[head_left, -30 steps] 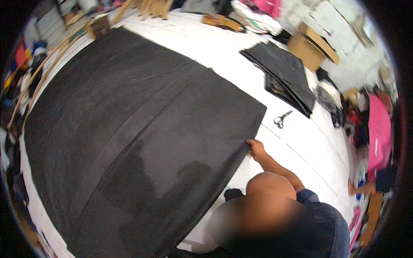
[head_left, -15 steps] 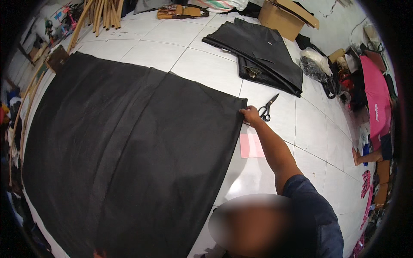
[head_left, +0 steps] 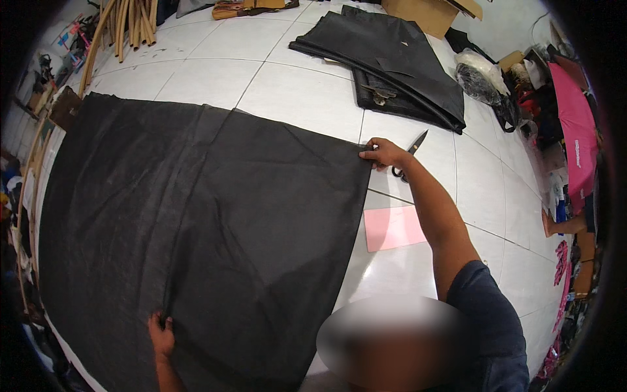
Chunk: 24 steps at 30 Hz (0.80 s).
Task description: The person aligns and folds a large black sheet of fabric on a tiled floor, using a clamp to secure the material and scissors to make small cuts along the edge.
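Observation:
A large sheet of black fabric (head_left: 196, 215) lies spread over the white tiled floor (head_left: 300, 91). My right hand (head_left: 382, 153) pinches its far right corner, arm stretched forward. My left hand (head_left: 160, 334) presses flat on the near part of the fabric, by a lengthwise fold. A pair of black-handled scissors (head_left: 408, 153) lies on the tiles just right of my right hand. A pink paper sheet (head_left: 393, 227) rests on the floor beside the fabric's right edge, under my right forearm.
A stack of folded black fabric (head_left: 392, 59) lies farther off on the floor. A cardboard box (head_left: 431, 12) stands beyond it. Wooden sticks (head_left: 121, 26) lean at the far left. Bags and a pink cloth (head_left: 578, 130) crowd the right side.
My right hand has carried the fabric's corner farther out, next to the scissors. The left hand has come into view on the near fabric. The view has tilted lower.

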Each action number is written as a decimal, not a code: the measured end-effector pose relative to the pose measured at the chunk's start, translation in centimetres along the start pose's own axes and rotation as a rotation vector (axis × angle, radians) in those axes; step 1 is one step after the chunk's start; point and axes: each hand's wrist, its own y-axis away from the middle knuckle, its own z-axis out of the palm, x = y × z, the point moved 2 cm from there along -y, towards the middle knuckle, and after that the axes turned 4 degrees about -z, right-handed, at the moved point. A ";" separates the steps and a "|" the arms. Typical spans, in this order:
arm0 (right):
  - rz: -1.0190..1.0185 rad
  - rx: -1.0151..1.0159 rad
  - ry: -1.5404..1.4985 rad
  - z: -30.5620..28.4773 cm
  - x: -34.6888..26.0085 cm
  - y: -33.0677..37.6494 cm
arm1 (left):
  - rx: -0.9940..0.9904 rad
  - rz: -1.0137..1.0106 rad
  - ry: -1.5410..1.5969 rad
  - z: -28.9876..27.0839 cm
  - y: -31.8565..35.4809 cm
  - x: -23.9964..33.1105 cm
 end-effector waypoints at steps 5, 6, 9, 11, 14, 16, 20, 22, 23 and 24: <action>0.084 -0.073 0.261 -0.4 -1.2 -0.6 | -0.016 -0.055 -0.017 0.1 -0.6 0.3; 0.074 -0.093 0.266 -0.5 -1.3 -0.7 | -0.006 -0.062 -0.042 0.4 -0.7 0.6; 0.018 -0.146 0.261 -0.6 -1.6 -0.8 | 0.010 -0.046 -0.100 0.9 -1.0 -0.2; -0.020 -0.172 0.273 -0.2 -1.9 -0.6 | 0.028 -0.067 -0.103 1.1 -1.2 -0.9; -0.067 -0.110 0.606 -1.4 -1.6 -0.3 | 0.052 -0.118 -0.076 1.6 -1.2 -0.7; -0.168 -0.050 0.723 -1.1 -2.0 -0.1 | 0.071 -0.116 -0.089 1.4 -1.2 -1.3; -0.518 0.178 0.803 0.5 -1.8 1.8 | 0.052 -0.121 -0.042 1.2 -1.0 -0.5; -0.730 0.298 0.797 1.7 -2.1 2.4 | 0.066 -0.109 -0.050 1.1 -1.1 -0.8; -0.736 0.295 0.842 2.0 -2.1 2.7 | 0.065 -0.097 -0.060 1.1 -1.0 -0.8; -0.741 0.293 0.884 2.3 -2.1 2.9 | 0.064 -0.084 -0.074 1.0 -1.0 -0.6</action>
